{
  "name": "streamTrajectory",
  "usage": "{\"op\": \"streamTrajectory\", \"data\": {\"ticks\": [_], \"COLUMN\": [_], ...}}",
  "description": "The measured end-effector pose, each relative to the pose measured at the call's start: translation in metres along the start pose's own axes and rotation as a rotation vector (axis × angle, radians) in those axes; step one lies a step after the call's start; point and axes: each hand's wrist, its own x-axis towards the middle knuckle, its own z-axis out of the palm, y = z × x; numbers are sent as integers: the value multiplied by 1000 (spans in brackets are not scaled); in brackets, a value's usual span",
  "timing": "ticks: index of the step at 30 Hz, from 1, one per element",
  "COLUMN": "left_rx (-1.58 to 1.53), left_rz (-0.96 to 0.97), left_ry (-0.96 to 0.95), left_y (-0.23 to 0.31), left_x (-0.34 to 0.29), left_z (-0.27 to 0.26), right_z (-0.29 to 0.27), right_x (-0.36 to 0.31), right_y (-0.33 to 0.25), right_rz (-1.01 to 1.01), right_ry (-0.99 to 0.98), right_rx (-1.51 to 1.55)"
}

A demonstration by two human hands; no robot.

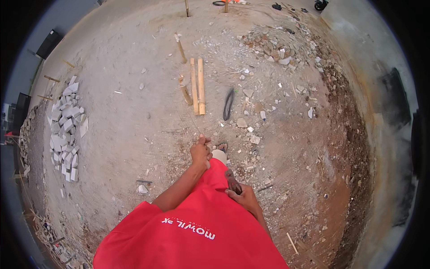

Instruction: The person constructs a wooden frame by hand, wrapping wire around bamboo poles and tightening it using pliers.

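My left hand (200,152) is raised in front of my red shirt, fingers pinched on a thin wire strand (195,127) that runs forward over the ground. Close to my right side, my right hand (244,196) is closed around a dark brown tool (231,180) with a rounded end; its exact kind is not clear. Ahead lie two cut bamboo poles (201,89) side by side. Just left of them, a short bamboo stake (185,91) stands in the dirt. A loop of dark wire (228,104) rests to the right of the poles.
More stakes (180,48) stand farther ahead. A pile of pale broken blocks (66,130) lies at the left. Rubble (277,54) covers the ground ahead right, and a stained wall (380,148) runs along the right. My sandalled foot (221,147) is just beyond my hands.
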Motion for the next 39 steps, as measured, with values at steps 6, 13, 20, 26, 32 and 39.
{"op": "streamTrajectory", "data": {"ticks": [6, 13, 20, 26, 32, 39], "left_rx": [-112, -140, 31, 124, -35, -3], "left_rz": [21, 61, 50, -69, 20, 195], "left_ry": [-21, -362, -559, -633, -589, -501], "left_y": [-6, 69, 84, 22, 19, -27], "left_x": [67, 111, 171, 199, 273, 366], "left_z": [126, 317, 401, 446, 522, 639], "right_z": [-104, -238, -323, -400, -507, -665], "right_x": [59, 135, 219, 306, 416, 545], "right_y": [-38, -85, -88, -85, -58, -37], "right_rz": [-4, -106, -39, 0, -44, -108], "right_ry": [3, 92, 293, 230, 37, -193], "right_rx": [416, 573, 655, 644, 520, 154]}}
